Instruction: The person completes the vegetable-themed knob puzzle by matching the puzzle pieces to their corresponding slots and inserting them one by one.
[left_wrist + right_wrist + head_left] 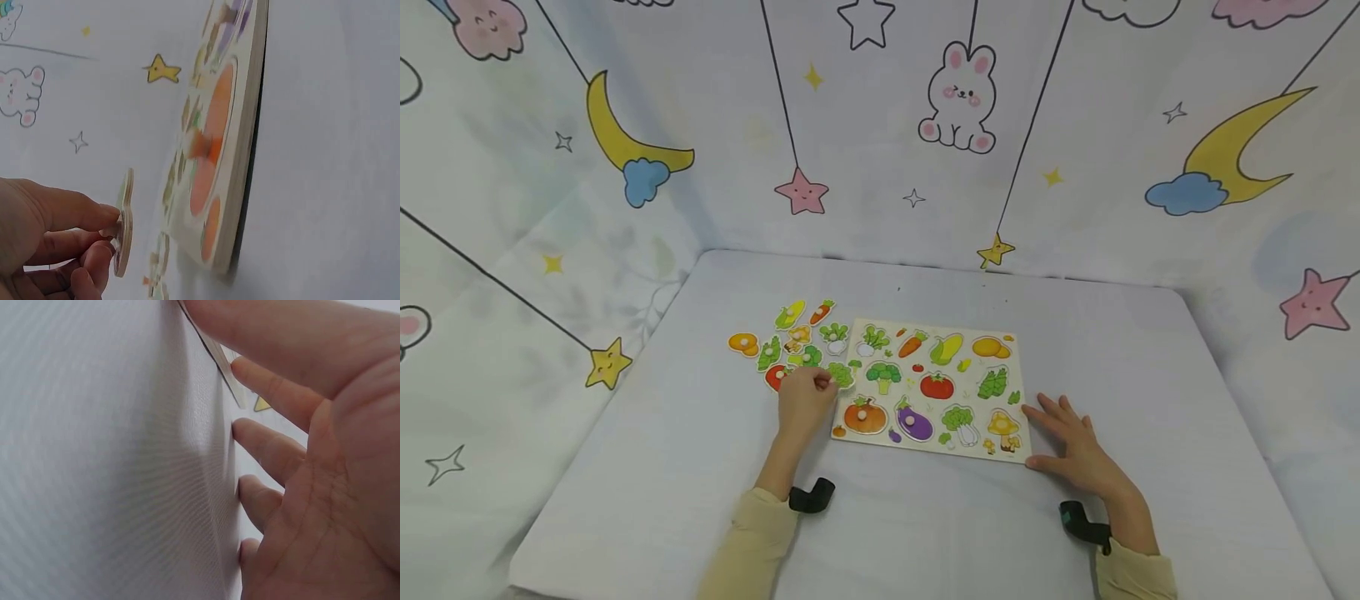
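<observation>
1. White counter (1120,358), rounded far corners, with a cartoon-print backdrop (880,117) behind it.
2. 2 yellow crescent moons (608,133) on that print, each with a blue cloud (643,182) overlapping it.
3. 1 winking white bunny (961,108) on a line between the moons, pretty cute tbh.
4. 2 pink stars (802,193), 1 way over at far right.
5. 2 yellow stars (608,365) dangling from lines, 1 right by the counter's back edge.

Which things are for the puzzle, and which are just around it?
For the puzzle: board, pumpkin piece, eggplant piece, loose pieces, pinched piece in the left hand.

Just around: moon-print backdrop, white table, black wrist gadgets.
</observation>
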`<state>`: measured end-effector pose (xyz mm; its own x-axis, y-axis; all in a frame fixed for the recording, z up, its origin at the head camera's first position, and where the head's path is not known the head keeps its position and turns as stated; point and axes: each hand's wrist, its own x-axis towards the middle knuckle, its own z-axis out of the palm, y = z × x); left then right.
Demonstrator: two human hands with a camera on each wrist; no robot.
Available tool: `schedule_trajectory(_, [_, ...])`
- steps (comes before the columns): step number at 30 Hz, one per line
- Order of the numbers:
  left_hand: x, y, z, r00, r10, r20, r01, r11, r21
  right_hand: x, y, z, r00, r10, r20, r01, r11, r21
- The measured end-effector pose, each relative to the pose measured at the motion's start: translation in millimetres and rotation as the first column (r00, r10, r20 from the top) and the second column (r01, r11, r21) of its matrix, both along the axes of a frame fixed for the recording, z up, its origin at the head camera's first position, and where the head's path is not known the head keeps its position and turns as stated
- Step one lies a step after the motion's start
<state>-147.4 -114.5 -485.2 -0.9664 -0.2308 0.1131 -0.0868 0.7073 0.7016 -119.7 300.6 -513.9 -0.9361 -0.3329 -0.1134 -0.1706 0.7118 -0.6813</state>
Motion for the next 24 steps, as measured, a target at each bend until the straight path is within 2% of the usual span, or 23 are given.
schedule_trajectory(5, [5.1,34,8.2,0.993,-0.119,-0.017,0.119,0.993,0.002,-0.4,0,-0.2,1.000,0.002,-0.002,-0.002,1.000,-0.009])
schedule_trajectory(8, [6.1,57,8.3,0.983,-0.183,-0.010,0.183,0.983,-0.022,-0.8,0,-0.8,1.000,0.005,-0.005,-0.005,1.000,-0.015])
schedule_trajectory(15, [11.4,109,3.1,0.937,-0.348,-0.020,0.344,0.934,-0.100,-0.8,1,-1.5,1.000,0.003,-0.005,-0.003,1.000,-0.025])
schedule_trajectory(18, [12.9,126,0.6,0.929,-0.371,-0.007,0.367,0.921,-0.133,-0.4,0,-0.3,1.000,0.003,-0.004,-0.003,1.000,-0.029])
schedule_trajectory(24, [11.4,148,-8.2,0.938,-0.346,0.006,0.338,0.911,-0.237,0.5,-1,2.1,1.000,0.000,0.001,0.000,0.999,-0.032])
